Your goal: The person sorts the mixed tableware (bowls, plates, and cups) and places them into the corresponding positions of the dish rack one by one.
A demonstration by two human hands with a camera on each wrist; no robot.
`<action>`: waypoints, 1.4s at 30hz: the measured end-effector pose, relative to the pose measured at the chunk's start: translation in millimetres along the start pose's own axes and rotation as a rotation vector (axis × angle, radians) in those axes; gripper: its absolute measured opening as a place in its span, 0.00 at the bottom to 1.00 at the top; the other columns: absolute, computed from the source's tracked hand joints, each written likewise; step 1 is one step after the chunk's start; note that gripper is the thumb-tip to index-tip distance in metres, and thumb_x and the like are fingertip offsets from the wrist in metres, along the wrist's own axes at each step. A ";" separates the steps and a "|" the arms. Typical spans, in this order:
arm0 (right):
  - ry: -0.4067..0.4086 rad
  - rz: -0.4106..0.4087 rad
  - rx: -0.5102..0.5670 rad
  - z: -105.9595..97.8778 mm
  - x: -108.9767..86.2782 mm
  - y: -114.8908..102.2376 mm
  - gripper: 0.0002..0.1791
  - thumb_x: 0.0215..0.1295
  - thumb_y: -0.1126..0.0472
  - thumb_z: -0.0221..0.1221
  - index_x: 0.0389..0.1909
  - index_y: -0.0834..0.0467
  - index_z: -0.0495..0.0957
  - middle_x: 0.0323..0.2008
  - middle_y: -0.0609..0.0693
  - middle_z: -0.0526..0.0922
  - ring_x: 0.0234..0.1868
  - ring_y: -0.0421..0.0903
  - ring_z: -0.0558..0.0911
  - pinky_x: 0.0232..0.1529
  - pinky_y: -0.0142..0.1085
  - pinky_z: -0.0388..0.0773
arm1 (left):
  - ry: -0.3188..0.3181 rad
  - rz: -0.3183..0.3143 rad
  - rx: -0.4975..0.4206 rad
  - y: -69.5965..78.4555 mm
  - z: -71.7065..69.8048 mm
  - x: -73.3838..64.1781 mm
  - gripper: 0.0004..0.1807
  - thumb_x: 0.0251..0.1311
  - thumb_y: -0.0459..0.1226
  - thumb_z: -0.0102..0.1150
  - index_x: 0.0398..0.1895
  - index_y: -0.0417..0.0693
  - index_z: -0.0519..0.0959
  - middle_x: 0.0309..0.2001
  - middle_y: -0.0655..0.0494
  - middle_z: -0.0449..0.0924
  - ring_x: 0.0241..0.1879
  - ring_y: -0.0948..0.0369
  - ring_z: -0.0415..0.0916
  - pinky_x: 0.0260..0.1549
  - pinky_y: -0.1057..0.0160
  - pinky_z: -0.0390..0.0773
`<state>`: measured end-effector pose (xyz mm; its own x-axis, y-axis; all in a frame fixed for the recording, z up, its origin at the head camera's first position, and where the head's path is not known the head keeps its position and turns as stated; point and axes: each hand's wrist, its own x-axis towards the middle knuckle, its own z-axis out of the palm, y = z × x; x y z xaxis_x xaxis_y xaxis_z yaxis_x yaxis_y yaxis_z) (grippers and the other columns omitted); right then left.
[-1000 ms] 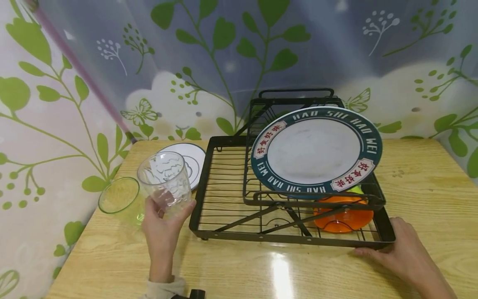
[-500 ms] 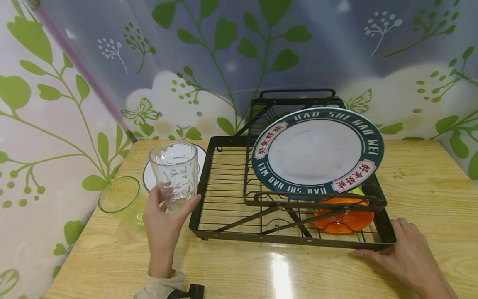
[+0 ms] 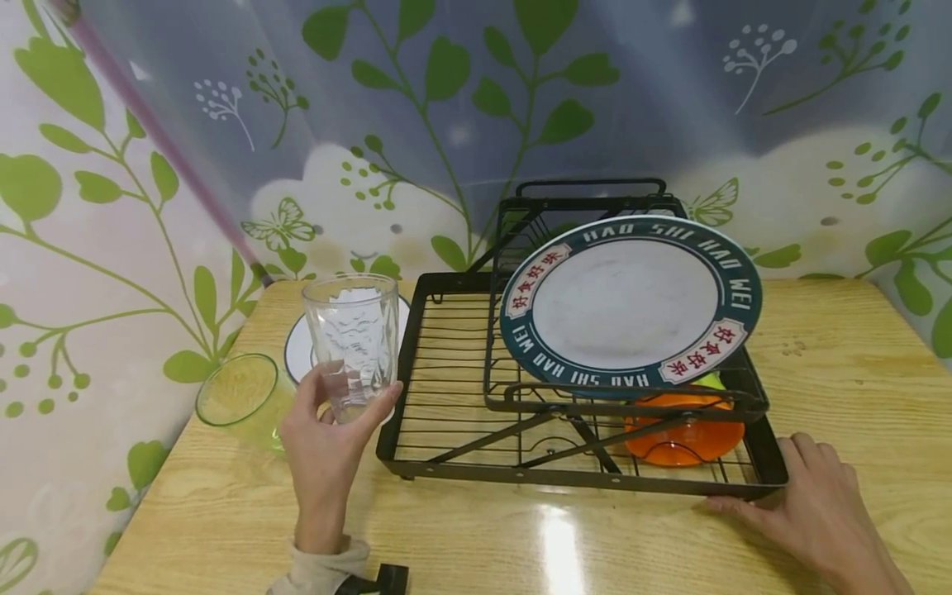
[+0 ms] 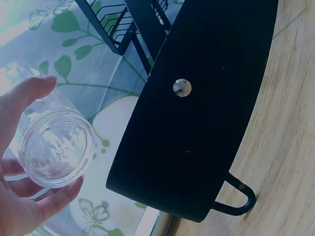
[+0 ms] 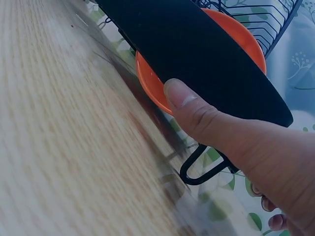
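Note:
A clear drinking glass (image 3: 355, 339) stands nearly upright in the grip of my left hand (image 3: 327, 446), thumb on one side and fingers on the other. In the left wrist view the base of the glass (image 4: 58, 147) shows, raised beside the rack's end. My right hand (image 3: 814, 496) holds the front right corner of the black dish rack (image 3: 513, 471). Its thumb (image 5: 189, 105) lies along the front rail, with the other fingers partly hidden round the side. A large white plate with a green lettered rim (image 3: 628, 302) leans on the rack's upper tier.
Below that tier sits an orange bowl (image 3: 684, 430), with something lime green (image 3: 710, 380) partly hidden behind it. A green-tinted glass (image 3: 245, 397) stands at the left table edge. A small blue-rimmed plate (image 3: 297, 347) lies behind the clear glass. Patterned cloth (image 3: 461, 124) backs the table.
My left hand has turned the clear glass more upright and shifted it slightly right, closer to the rack. My right hand and the rack have stayed in place.

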<state>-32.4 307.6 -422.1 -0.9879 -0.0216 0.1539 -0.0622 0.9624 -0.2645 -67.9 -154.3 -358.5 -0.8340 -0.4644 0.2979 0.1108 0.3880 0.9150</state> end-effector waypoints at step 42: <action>-0.045 0.016 0.061 0.4 0.0 -1.3 0.57 0.31 0.31 0.74 0.49 0.75 0.68 0.37 0.67 0.71 0.38 0.63 0.67 0.41 0.58 0.63 | -0.348 -0.256 0.094 12.4 24.0 -2.1 0.30 0.48 0.58 0.70 0.44 0.44 0.81 0.39 0.47 0.84 0.34 0.56 0.80 0.32 0.61 0.78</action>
<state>-32.4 306.3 -422.1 -0.9941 -0.0199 0.1067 -0.0538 0.9444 -0.3245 -77.8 -129.3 -354.3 -0.9624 -0.2652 -0.0590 -0.1589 0.3733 0.9140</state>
